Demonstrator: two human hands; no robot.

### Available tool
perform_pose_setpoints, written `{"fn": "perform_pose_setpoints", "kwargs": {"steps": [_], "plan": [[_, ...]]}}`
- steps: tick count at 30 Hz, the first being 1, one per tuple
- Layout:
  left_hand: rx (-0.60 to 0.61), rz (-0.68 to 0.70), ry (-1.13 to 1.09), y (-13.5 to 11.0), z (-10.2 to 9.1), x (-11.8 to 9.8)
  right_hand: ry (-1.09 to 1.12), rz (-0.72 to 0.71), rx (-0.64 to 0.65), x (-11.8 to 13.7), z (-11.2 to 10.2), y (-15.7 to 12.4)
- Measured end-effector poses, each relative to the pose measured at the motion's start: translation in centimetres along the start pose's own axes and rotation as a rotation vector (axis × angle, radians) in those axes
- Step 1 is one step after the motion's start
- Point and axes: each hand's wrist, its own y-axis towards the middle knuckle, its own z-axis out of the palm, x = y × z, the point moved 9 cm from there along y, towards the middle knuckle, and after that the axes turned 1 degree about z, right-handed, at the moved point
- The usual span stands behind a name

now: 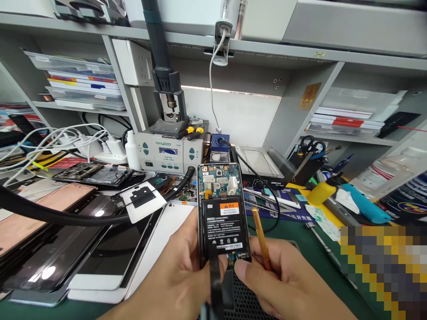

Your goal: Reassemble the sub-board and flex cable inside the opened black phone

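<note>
My left hand [173, 275] grips an opened phone [223, 213] upright by its lower left edge. The phone's back is off, so its black battery with an orange label and the green circuit board above it show. My right hand [290, 280] steadies the phone's lower right edge with the thumb and also holds a thin gold-coloured tool [260, 238], which points up beside the phone. A black strip hangs down from the phone's bottom between both hands.
Several phones and screens [100, 253] lie at the left on the green mat [300, 226]. A soldering station [170, 151] stands behind, with white cables [66, 138], tweezers [270, 198], scissors [312, 144] and a blue tool [365, 206]. Shelves hold papers.
</note>
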Motion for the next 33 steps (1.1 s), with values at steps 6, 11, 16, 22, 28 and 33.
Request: {"fn": "perform_pose_setpoints", "kwargs": {"steps": [6,11,16,22,28,33], "plan": [[-0.060,0.010,-0.009,-0.1,-0.2,-0.3,-0.015,-0.025,0.014,0.2,0.3,0.3],[-0.065,0.001,-0.042,-0.4,-0.2,-0.6,0.015,-0.006,-0.007,-0.2,0.1,0.5],[-0.087,0.037,-0.074,-0.4,-0.2,-1.0,0.179,-0.010,0.055,0.2,0.8,0.6],[-0.111,-0.001,-0.080,-0.3,-0.5,0.1,0.170,-0.057,0.038,0.8,0.8,0.6],[-0.116,0.020,-0.040,-0.6,-0.9,0.2,0.172,-0.091,-0.027,0.2,0.3,0.8],[-0.125,-0.009,-0.095,-0.4,-0.3,0.3,0.174,-0.107,-0.052,0.1,0.5,1.0]]}}
